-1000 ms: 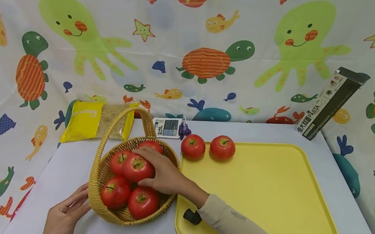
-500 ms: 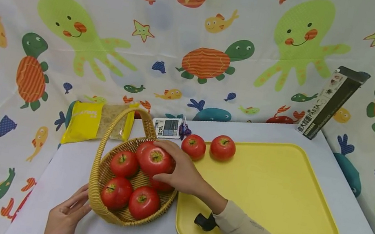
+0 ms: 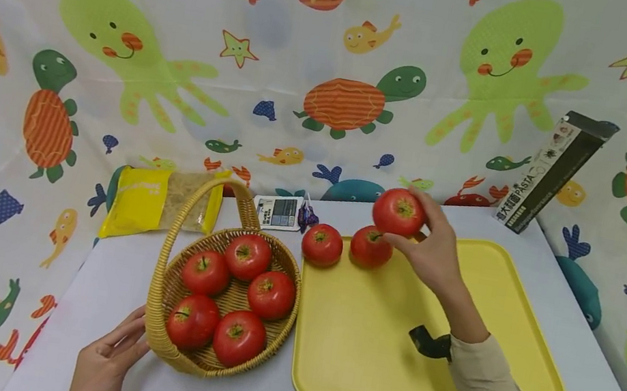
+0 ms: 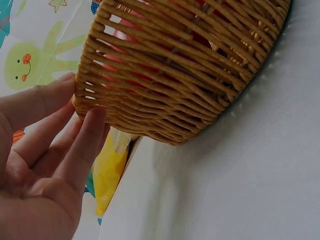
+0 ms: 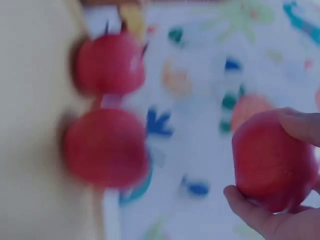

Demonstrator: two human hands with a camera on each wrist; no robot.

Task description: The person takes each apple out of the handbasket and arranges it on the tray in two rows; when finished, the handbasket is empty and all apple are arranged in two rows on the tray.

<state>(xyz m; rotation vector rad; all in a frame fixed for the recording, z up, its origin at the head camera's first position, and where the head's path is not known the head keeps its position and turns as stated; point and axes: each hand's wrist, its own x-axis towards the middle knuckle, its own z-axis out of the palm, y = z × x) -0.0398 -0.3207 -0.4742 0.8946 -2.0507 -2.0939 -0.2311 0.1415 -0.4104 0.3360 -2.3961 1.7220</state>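
My right hand grips a red apple in the air above the far edge of the yellow tray; in the right wrist view thumb and fingers curl round that apple. Below and to the left, two apples sit on the tray's far left part, one nearer the corner and one beside it. Several more apples lie in a wicker basket with a tall handle. My left hand touches the basket's left outer side with fairly straight fingers.
Behind the basket lies a yellow bag. A small labelled packet and a purple item are near the tray's far left corner. A pasta box leans against the patterned cloth at the back right. White table surface surrounds the tray.
My right hand has lifted an apple out of the basket and carried it right and back, over the tray. My left hand stays at the basket, which has hardly moved.
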